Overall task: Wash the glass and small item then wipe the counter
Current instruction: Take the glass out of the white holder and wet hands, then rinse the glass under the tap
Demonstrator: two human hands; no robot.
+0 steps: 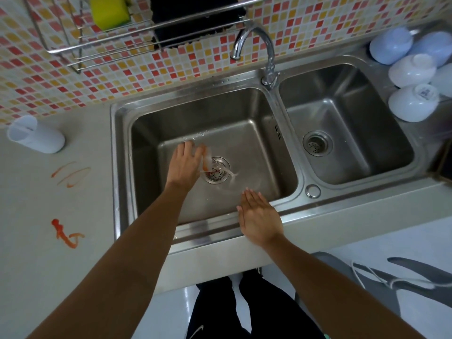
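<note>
**Clear glass low in the left basin, at the left hand's fingertips**

Lying tilted on the floor of the sink (pixel 117 167), left basin, just beside the drain (pixel 217 173): the glass (pixel 208 163), clear, blurred, streaked with orange. Reaching down to it from the near left, the left hand (pixel 184 165), fingers fairly straight and meeting the glass wall. Too blurred to tell whether gripping or only touching. Hovering flat over the near rim, the right hand (pixel 258 216), fingers straight and together, holding nothing.

Likely light, stiff and breakable; probably slick too, given the wet look of the basin floor around it. Best taken round the middle of the wall, thumb on one side and fingers opposite, not by the thin lip. Worth keeping low over the steel while soaping, and steadying the base with the free hand.

No water visibly running from the tap (pixel 254 42). Up on the far rack, a yellow sponge (pixel 110 11). On the left counter, well apart from the sink, a white cup (pixel 36 134) on its side and orange smears (pixel 67 232) not yet wiped. Unclear which thing counts as the small item.
</note>
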